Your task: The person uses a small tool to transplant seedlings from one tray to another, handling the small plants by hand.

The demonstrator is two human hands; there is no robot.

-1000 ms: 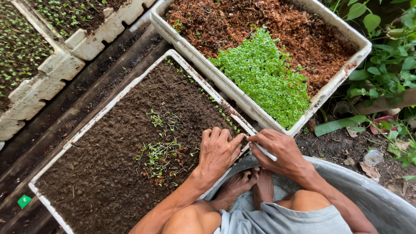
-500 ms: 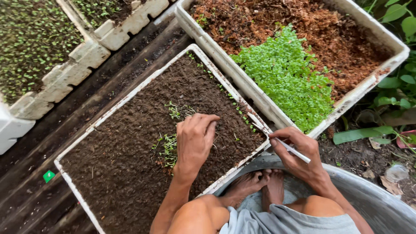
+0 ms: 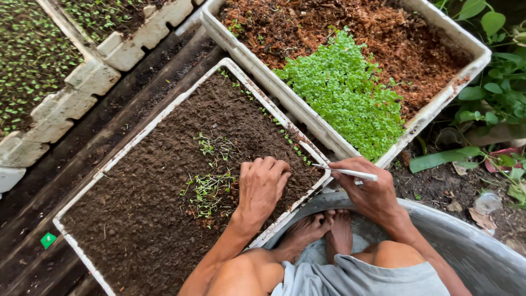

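- Bare knees and grey shorts (image 3: 356, 277) are seen at the bottom edge, with both feet (image 3: 323, 230) set inside a grey metal basin (image 3: 471, 252).
- The left hand (image 3: 263, 186) is laid palm down on the dark soil, fingers curled loosely together; whether anything is pinched beneath them cannot be told.
- Just left of that hand, a loose clump of uprooted seedlings (image 3: 207, 192) is spread on the soil, with a smaller clump (image 3: 216, 145) a little beyond it.
- The right hand (image 3: 367, 189) is closed around a thin white stick (image 3: 345, 172), held nearly level, its tip pointed left over the near corner of the soil tray (image 3: 137, 143).
- A short row of tiny sprouts (image 3: 285, 134) is planted along the tray's right wall.
- Beyond it, a larger white box (image 3: 263, 77) is filled with reddish-brown fibre, and a dense patch of bright green seedlings (image 3: 345, 93) is grown in its near half.
- At far left, two more foam trays (image 3: 71, 93) of small sprouts are placed.
- Leafy plants (image 3: 493, 82) are seen at the right edge, over bare ground.
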